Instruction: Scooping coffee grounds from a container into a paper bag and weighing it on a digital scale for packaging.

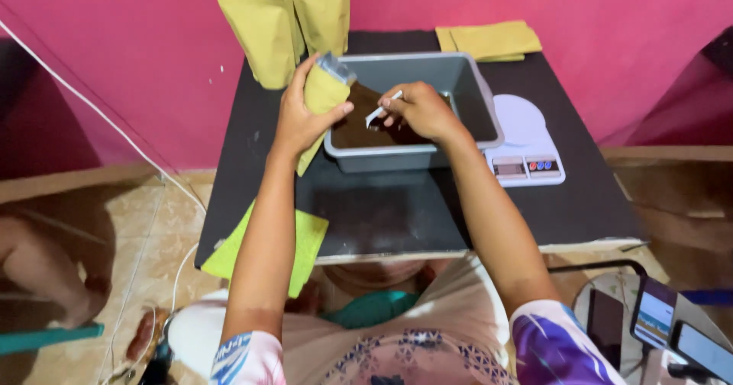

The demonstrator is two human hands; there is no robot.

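Note:
My left hand (299,118) grips a yellow-green pouch (324,95) with an open silvery mouth, held at the left rim of a grey plastic tub (477,87). Dark brown powder (355,129) lies in the tub's bottom. My right hand (420,110) is inside the tub and pinches a small white spoon (382,109) just right of the pouch's mouth. The tub stands on a black table (397,209).
Two upright yellow-green pouches (279,19) stand at the table's back left against a pink wall. Flat pouches (489,40) lie at the back right. A white kitchen scale (527,144) sits right of the tub. Another flat pouch (305,240) overhangs the front left edge. Phones (657,312) lie lower right.

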